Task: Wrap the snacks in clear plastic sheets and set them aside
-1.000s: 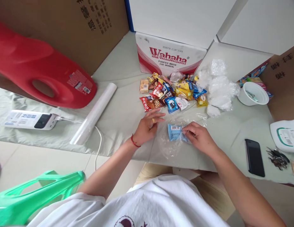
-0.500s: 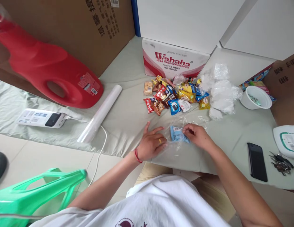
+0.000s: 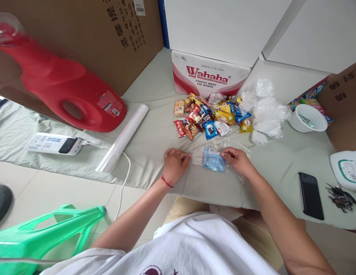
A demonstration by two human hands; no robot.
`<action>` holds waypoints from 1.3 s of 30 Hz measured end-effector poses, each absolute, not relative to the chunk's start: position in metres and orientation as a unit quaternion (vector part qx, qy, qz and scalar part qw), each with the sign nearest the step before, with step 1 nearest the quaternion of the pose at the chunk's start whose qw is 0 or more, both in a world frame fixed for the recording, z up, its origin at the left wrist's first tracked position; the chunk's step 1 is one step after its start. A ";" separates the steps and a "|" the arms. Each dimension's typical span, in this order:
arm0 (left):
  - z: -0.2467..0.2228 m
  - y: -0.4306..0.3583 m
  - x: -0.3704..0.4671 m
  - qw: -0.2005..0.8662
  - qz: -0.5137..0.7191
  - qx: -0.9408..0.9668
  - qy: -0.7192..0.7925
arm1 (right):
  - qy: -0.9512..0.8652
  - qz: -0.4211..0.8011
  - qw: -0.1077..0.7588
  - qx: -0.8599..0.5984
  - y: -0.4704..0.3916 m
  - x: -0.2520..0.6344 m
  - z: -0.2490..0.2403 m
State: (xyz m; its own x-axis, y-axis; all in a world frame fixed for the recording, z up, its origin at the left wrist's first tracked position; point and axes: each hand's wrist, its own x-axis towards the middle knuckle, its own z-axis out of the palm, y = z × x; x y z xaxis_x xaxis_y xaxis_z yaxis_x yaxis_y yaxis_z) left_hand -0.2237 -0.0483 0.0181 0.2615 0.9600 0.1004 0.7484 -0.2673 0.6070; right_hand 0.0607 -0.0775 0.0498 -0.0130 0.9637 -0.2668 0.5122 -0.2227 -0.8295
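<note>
A green stool [image 3: 20,238] is seen on the tiled floor, below a red bottle [image 3: 83,82] and a clear roll [image 3: 123,137] laid on the cloth-covered surface [image 3: 157,122]. The left hand [image 3: 174,166], spread half a second ago, is now curled, its grip apparently closed on clear film [image 3: 197,156]. The film is thus held from both sides around the flat-lying blue packet [image 3: 214,159]. The right hand [image 3: 238,160] is pinched shut on film at the packet's edge; whether the packet is also gripped cannot be told. Farther right, a white bowl [image 3: 301,126] and phone [image 3: 311,196] are seen.
</note>
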 end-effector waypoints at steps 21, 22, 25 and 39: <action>0.056 -0.132 -0.177 0.085 0.407 0.896 0.157 | -0.676 0.186 0.040 -0.712 -0.078 0.035 0.055; 0.051 -0.130 -0.169 0.088 0.376 0.904 0.184 | -0.676 0.185 0.040 -0.713 -0.079 0.035 0.055; 0.038 -0.111 -0.154 0.081 0.294 0.894 0.327 | -0.672 0.197 0.055 -0.712 -0.080 0.038 0.053; 0.031 -0.085 -0.155 0.054 0.210 0.823 0.525 | -0.668 0.273 0.127 -0.680 -0.073 0.060 0.060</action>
State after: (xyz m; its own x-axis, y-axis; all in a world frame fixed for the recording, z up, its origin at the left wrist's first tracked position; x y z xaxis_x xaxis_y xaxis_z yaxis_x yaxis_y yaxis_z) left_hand -0.1545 -0.0854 0.0309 0.3597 0.8875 0.2881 0.8418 -0.4419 0.3101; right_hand 0.0598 -0.0726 0.0595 -0.0417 0.9785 -0.2020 0.8396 -0.0752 -0.5380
